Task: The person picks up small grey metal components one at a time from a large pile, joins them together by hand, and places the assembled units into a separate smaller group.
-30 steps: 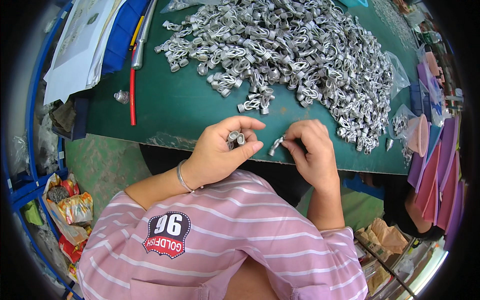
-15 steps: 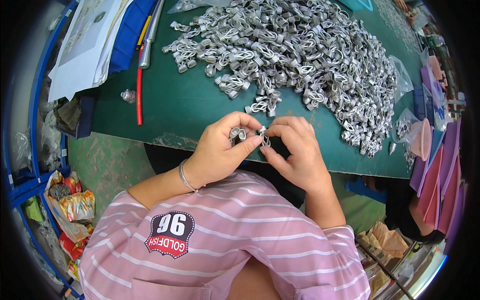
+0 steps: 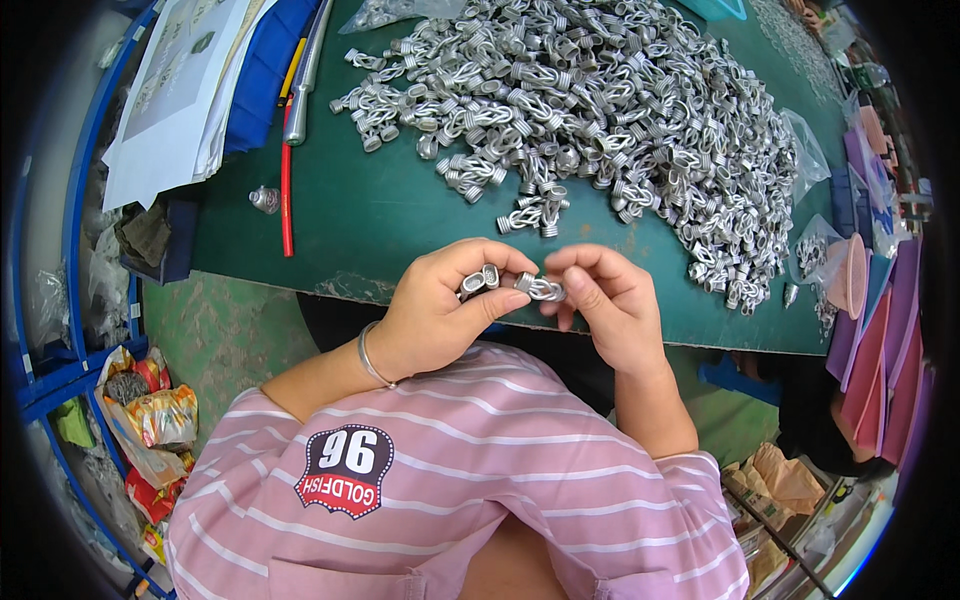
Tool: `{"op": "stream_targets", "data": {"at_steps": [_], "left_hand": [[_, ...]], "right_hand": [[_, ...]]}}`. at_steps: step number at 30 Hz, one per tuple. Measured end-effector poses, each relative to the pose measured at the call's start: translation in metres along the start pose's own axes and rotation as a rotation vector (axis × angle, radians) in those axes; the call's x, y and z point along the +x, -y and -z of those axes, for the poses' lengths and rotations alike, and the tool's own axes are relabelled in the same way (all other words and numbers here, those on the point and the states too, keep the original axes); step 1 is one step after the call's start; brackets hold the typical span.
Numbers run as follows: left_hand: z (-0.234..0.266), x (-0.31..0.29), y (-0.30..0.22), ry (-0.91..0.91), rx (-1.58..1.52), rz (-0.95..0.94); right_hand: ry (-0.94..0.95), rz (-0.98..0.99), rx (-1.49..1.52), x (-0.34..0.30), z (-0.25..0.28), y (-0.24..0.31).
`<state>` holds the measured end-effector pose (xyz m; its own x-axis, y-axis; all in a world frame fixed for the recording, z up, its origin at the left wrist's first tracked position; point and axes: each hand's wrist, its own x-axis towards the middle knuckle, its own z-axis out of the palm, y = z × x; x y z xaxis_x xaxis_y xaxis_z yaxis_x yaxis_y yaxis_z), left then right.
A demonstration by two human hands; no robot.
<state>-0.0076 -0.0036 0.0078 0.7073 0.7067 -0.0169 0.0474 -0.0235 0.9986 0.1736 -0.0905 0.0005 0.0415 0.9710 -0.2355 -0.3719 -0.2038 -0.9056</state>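
Note:
My left hand (image 3: pixel 438 298) pinches a small silver metal piece (image 3: pixel 541 288) with a ribbed collar and twisted loops, between thumb and index finger. More silver pieces (image 3: pixel 479 282) with oval open ends sit in the curl of the same hand. Beside the pinched piece's looped end is my right hand (image 3: pixel 622 318), its fingers apart and partly blurred; whether a fingertip touches the loops is unclear. Beyond both hands spreads a large heap of similar silver pieces (image 3: pixel 610 110), with a small cluster (image 3: pixel 535 213) at its near edge.
The green table (image 3: pixel 370 225) has its front edge just under my hands. At left lie a red rod (image 3: pixel 287 200), a metal tube (image 3: pixel 296 122), a small clear item (image 3: pixel 265 200), papers (image 3: pixel 170 110) and a blue bin (image 3: pixel 262 90). Pink and purple trays (image 3: pixel 880 350) stand at right.
My right hand's fingers have come away from their grip on the piece and spread. The piece now points sideways toward the right, still in my left hand.

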Motion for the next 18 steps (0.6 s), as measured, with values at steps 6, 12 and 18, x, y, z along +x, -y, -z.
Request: {"op": "stream_targets", "data": {"at_steps": [6,12,18], "left_hand": [[-0.003,-0.001,0.001,-0.003,0.005,-0.154],[-0.007,-0.008,0.002,-0.002,-0.603,0.315],[-0.003,-0.009,0.002,0.026,-0.908,0.464]], "right_hand": [[-0.069,0.450,-0.164,0.000,-0.005,-0.014],[-0.146,0.913,-0.473,0.001,-0.019,-0.014],[-0.070,0.936,-0.615,0.002,-0.033,0.002]]}}
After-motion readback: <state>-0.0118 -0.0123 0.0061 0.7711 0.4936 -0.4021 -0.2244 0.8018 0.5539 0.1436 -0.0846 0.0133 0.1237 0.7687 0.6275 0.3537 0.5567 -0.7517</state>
